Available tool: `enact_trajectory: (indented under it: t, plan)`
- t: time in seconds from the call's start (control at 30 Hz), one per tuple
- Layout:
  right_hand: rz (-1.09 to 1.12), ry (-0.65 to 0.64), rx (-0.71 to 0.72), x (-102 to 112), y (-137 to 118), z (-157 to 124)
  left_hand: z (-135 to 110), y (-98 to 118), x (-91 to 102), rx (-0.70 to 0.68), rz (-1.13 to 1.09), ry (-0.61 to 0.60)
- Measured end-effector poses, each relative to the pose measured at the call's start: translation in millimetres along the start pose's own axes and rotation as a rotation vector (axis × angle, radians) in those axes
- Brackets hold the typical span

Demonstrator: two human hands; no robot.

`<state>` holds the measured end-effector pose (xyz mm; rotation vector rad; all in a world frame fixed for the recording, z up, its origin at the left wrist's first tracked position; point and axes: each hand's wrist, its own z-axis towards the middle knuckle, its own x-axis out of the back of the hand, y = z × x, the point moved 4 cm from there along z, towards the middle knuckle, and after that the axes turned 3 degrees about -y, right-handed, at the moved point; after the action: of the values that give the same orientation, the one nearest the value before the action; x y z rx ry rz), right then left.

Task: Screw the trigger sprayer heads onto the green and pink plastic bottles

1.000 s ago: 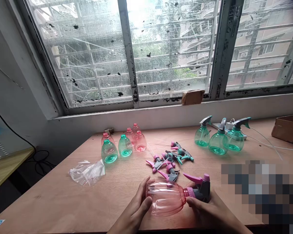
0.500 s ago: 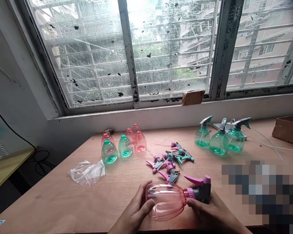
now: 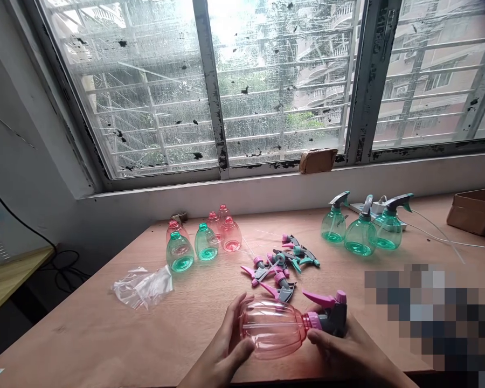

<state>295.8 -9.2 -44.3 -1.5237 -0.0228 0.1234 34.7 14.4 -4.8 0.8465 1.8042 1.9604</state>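
1. Change, past second: slight tilt only. Red bottle (image 3: 270, 334) and spray head (image 3: 335, 319) stay joined, so the pair remains one piece; tightness at the neck cannot be told.
2. Red bottle, position: between the fingers of both hands, on its side. Long axis crosswise, near level; base at the left fingers, neck toward the right thumb.
3. Spray head: nozzle facing away beyond the fingers, trigger (image 3: 319, 299) reaching back leftward.
4. Left hand (image 3: 228, 342): curled round the base.
5. Right hand (image 3: 345, 345): grasping neck and spray head; some fingers hidden.
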Motion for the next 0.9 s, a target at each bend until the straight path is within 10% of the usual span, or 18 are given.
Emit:
enact_trajectory:
  t: [0.9]
  plan:
    - [-0.173,-0.093,-0.048,-6.5,-5.0,1.2,6.5,6.7,2.4,0.007,0.008,0.183]
